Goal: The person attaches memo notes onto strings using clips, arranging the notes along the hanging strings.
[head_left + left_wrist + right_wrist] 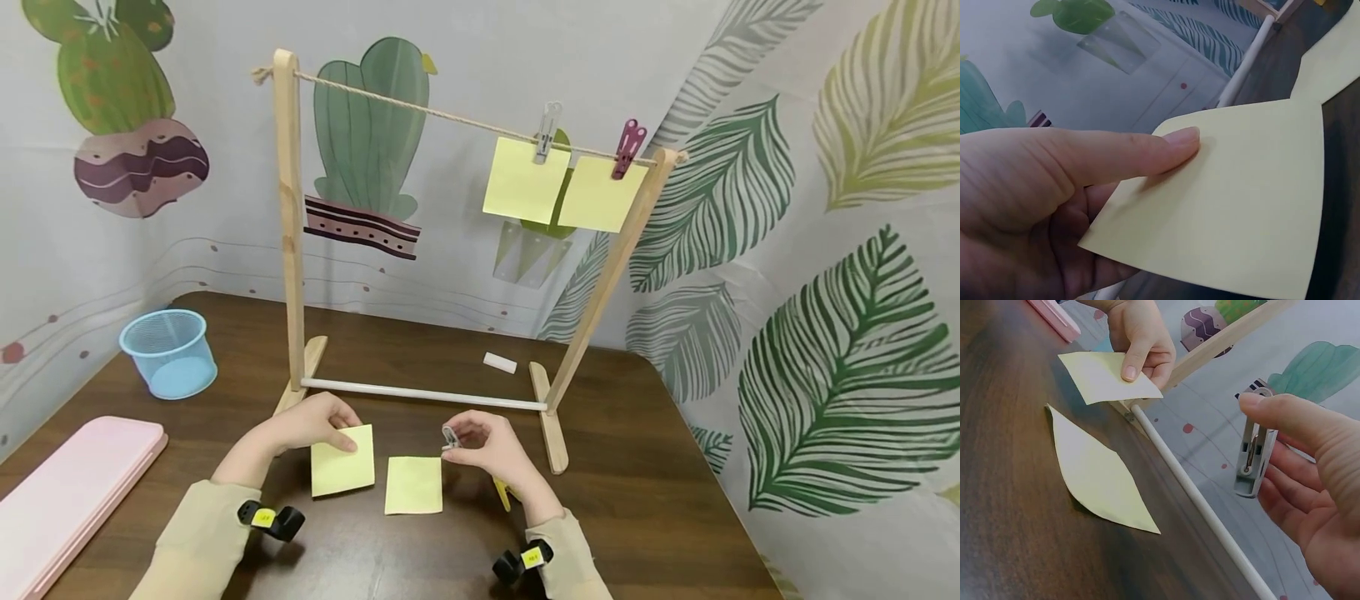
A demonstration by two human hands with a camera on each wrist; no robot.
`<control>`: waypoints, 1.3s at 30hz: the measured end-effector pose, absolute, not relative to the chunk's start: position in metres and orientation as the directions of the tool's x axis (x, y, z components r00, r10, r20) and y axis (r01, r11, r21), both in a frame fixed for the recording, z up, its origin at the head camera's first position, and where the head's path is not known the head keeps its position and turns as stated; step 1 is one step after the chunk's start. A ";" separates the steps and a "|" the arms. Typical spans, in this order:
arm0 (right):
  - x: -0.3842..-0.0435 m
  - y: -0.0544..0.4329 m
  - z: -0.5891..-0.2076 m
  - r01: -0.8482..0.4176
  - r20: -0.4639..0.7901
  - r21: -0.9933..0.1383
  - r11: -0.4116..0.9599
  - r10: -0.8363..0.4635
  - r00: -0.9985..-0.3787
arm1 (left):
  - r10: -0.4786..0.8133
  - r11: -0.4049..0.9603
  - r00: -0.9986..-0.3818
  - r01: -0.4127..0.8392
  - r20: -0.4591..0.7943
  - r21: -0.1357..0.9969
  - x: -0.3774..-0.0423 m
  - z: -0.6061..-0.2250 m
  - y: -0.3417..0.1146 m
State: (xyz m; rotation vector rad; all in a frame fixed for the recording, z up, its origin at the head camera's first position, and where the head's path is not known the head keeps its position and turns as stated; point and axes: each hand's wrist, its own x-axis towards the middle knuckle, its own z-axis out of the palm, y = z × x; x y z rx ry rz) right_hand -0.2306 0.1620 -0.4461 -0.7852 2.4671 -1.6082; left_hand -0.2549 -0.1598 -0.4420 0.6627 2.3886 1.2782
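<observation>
My left hand (318, 423) pinches a yellow sticky note (342, 468) by its upper edge, thumb on the front face and fingers behind. In the left wrist view that same note (1247, 194) fills much of the frame. A grey clothespin (1254, 447) is held between the thumb and fingers of my right hand (487, 446). Between the two hands another yellow sticky note (414, 486) lies on the table, its edges curling up in the right wrist view. Partly hidden under the right wrist is a yellow object (502, 493), its kind unclear.
A wooden frame (290, 225) carries a twine line (405, 104). Two notes hang at its right, under a grey clothespin (548, 133) and a purple clothespin (628, 150). A white block (500, 362), blue mesh basket (171, 354) and pink case (78, 500) stand on the table.
</observation>
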 end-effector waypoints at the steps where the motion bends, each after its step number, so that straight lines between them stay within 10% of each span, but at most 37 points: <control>1: -0.230 0.162 -0.445 -0.373 0.207 -0.877 0.304 -0.461 -0.863 | 0.556 0.475 -0.827 0.236 -0.081 0.848 -0.255 -0.441 -0.159; 39: -0.269 0.153 -0.340 -0.597 0.425 -0.758 0.263 -0.495 -0.758 | 0.221 0.438 -0.934 0.351 0.280 0.828 -0.281 -0.368 -0.138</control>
